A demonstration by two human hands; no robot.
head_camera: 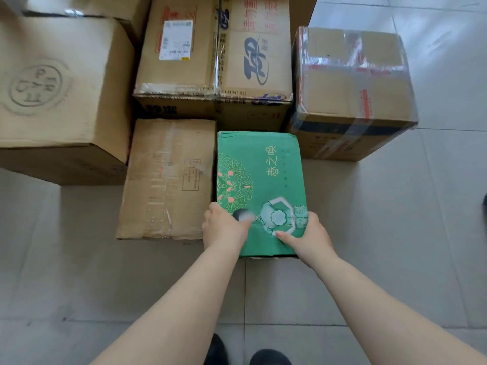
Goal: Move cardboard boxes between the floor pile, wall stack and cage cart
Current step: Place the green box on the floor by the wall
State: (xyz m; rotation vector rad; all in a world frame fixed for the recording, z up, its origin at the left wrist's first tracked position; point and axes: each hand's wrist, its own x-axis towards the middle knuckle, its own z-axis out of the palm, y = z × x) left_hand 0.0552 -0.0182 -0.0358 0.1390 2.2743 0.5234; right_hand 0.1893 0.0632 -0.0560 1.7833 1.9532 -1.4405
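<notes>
A green printed box lies on the tiled floor in front of me, among a pile of brown cardboard boxes. My left hand grips its near left edge, thumb on top and fingers curled down the side. My right hand grips the near right edge the same way, thumb across the lid. Left of it, touching, lies a flat worn brown box. Behind stands a wide taped box with blue print and a shipping label.
A large plain box with a round stamp stands at the left. A box wrapped in clear tape stands at the right rear. Grey floor tiles spread to the right and toward me. My shoes show at the bottom edge.
</notes>
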